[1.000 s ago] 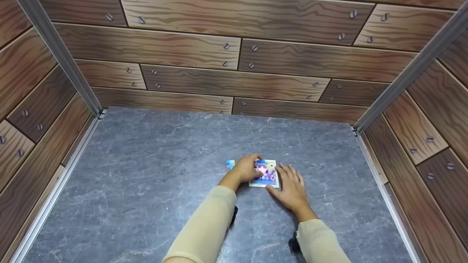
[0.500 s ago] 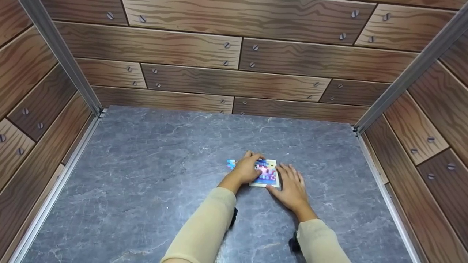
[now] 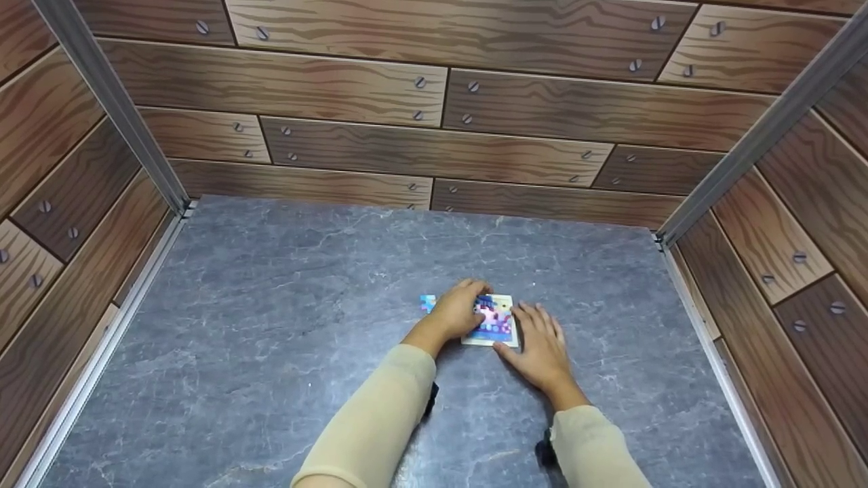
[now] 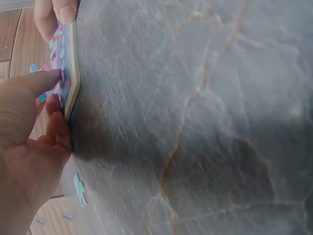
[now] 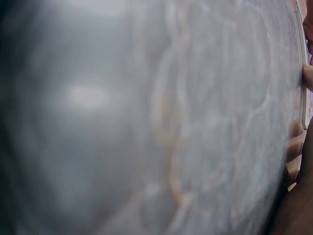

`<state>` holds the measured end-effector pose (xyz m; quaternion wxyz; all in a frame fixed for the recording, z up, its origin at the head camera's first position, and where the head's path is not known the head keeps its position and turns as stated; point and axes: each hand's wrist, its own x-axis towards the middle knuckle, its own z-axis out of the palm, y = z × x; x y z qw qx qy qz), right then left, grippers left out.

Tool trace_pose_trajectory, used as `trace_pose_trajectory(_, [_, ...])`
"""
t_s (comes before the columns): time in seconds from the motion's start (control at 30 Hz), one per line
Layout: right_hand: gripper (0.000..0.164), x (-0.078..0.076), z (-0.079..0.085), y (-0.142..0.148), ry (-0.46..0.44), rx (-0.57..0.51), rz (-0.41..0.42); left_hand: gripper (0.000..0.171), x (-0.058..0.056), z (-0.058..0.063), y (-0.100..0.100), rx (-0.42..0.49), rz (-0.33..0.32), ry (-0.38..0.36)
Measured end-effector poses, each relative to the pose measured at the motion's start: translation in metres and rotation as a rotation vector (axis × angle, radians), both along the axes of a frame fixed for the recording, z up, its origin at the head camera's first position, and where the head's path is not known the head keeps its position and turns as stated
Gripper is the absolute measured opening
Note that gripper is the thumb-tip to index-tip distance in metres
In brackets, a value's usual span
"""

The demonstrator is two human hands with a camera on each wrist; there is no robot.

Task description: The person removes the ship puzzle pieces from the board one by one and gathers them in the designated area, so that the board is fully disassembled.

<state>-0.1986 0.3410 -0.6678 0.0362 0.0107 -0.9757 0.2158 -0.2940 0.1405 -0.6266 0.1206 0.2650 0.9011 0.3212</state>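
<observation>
A jigsaw puzzle (image 3: pixel 498 335) lies on the table (image 3: pixel 305 305). The left hand (image 3: pixel 453 312) arches over it, thumb touching its face; whether it pinches anything, I cannot tell. The right hand (image 3: pixel 542 351), fingers spread, touches its edge.

The gray tabletop (image 5: pixel 225 107) looks blurry, with a thin board (image 5: pixel 306 106) at three o'clock and the right hand (image 5: pixel 297 200) at four.

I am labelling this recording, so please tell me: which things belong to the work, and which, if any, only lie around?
Belongs to the work:
printed board, touched by the left fingers
small coloured piece apart from it, probably one of its parts

Background, not loose clutter:
grey table
plank-patterned wall
metal post
</observation>
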Motion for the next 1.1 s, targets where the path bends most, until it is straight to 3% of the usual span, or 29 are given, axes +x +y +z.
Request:
trace_pose_trajectory(0.23, [0.089,-0.002,0.0,0.0,-0.022,-0.004,-0.001,0.04,0.0,0.001,-0.002,-0.001,-0.033,0.032])
trace_pose_trajectory(0.4, [0.09,-0.001,-0.001,0.001,-0.023,-0.005,-0.002,0.045,0.0,0.005,-0.001,-0.02,-0.052,0.006])
trace_pose_trajectory(0.6, [0.088,0.0,0.0,0.001,0.007,-0.001,-0.001,0.048,-0.002,0.005,0.001,-0.002,-0.003,-0.028])
trace_pose_trajectory(0.8, [0.087,-0.001,-0.001,0.001,0.014,-0.001,0.0,0.022,-0.004,0.001,0.001,0.031,0.039,-0.034])
trace_pose_trajectory(0.93, [0.086,-0.001,-0.001,0.001,0.012,-0.002,0.0,0.018,-0.005,0.0,0.002,0.03,0.062,-0.04])
trace_pose_trajectory(1.1, [0.087,0.0,-0.001,0.001,-0.003,-0.003,-0.003,0.019,-0.01,-0.012,0.004,0.068,0.088,-0.046])
